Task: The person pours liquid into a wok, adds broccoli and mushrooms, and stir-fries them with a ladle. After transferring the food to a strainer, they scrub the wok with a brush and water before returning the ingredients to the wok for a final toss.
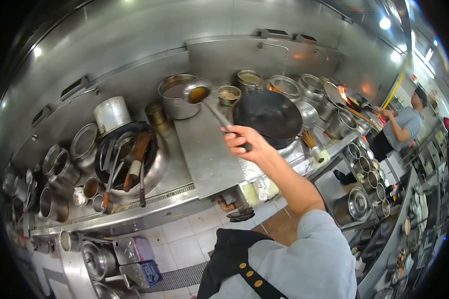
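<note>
My right hand (244,142) is closed around the dark grip of a ladle (217,115), arm stretched out over the range. Brown liquid shows in the ladle's bowl, which overlaps the right rim of a large steel pot (185,110). A black wok (268,115) sits on the burner just beyond and right of the hand. Behind the ladle is a small pot (229,95) with pale contents. Beneath the hand lies a flat steel counter (209,162). My left hand is out of the frame.
Left, a second wok (105,154) holds brushes and long-handled tools. A bamboo brush (312,144) lies by the right burner. Several pots line the back, including a lidded-looking strainer pot (285,85). At far right, a person (401,122) works a pan over flames (342,93).
</note>
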The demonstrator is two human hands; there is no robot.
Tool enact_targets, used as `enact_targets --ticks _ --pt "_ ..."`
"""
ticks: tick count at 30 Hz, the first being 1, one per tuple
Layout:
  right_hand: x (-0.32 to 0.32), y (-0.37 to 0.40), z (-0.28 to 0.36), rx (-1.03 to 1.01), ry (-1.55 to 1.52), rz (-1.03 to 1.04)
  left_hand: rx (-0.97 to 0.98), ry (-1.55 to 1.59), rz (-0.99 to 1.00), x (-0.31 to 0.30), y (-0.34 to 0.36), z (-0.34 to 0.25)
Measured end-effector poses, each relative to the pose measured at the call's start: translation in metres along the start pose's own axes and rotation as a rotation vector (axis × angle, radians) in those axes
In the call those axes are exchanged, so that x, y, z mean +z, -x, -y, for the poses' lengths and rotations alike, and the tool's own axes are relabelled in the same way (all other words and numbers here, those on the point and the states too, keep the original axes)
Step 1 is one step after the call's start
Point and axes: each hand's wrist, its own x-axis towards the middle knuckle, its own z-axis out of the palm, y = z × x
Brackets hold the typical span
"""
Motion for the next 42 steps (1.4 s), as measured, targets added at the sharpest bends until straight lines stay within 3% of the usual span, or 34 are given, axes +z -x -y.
enact_targets --ticks 3,5,7,9,11,12,13,15,16,17,19,21,26,31,34,37,39,40,42 --pt "-0.057 0.063 0.032 -0.090 0.014 -0.105 0.021 0.073 0.076 0.000 -0.008 -0.004" --pt "-0.084 0.097 0.044 -0.186 0.052 -0.294 0.026 0.099 0.111 0.025 -0.024 -0.011" --pt "-0.127 0.115 0.066 -0.192 0.087 -0.361 0.131 -0.008 -0.096 0.068 -0.052 -0.041" --pt "-0.176 0.129 0.086 -0.202 0.109 -0.432 0.216 -0.186 -0.022 0.105 -0.043 -0.065" --pt "-0.229 0.141 0.108 -0.207 0.361 -0.431 0.303 -0.367 0.053 0.142 -0.025 -0.081" --pt "-0.272 0.147 0.119 -0.191 0.627 -0.505 0.348 -0.400 0.118 0.163 -0.022 -0.086" --pt "-0.302 0.157 0.120 -0.194 0.615 -0.507 0.390 -0.430 0.178 0.183 -0.018 -0.088" --pt "-0.349 0.172 0.121 -0.829 1.863 -0.905 0.315 -0.370 0.123 0.224 -0.001 -0.085" --pt "-0.369 0.184 0.137 -0.556 1.697 -0.990 0.298 -0.365 0.088 0.247 0.010 -0.081" --pt "-0.386 0.190 0.153 -0.546 1.684 -0.973 0.282 -0.360 0.051 0.266 0.023 -0.078" --pt "-0.423 0.201 0.187 -0.401 1.564 -1.171 0.282 -0.329 0.172 0.274 0.014 -0.050" --pt "-0.486 0.215 0.224 -0.446 1.554 -1.157 0.236 -0.433 0.141 0.292 0.029 -0.036" --pt "-0.603 0.250 0.273 -0.149 1.767 -1.259 0.183 -0.586 0.105 0.336 0.058 -0.037" --pt "-0.677 0.284 0.252 -0.343 1.843 -1.298 0.246 -0.693 0.155 0.375 0.048 -0.058" --pt "-0.641 0.323 0.229 -0.614 1.939 -1.453 0.290 -0.779 0.267 0.409 0.016 -0.076" --pt "-0.612 0.389 0.163 -0.830 1.799 -1.457 0.316 -0.908 0.450 0.458 -0.027 -0.093" --pt "-0.590 0.443 0.088 -0.287 1.603 -1.503 0.343 -1.005 0.576 0.496 -0.055 -0.090" --pt "-0.585 0.467 0.042 -0.433 1.515 -1.473 0.378 -1.058 0.637 0.514 -0.067 -0.085" --pt "-0.567 0.509 -0.052 -0.384 1.403 -1.504 0.594 -1.200 0.766 0.547 -0.086 -0.073"
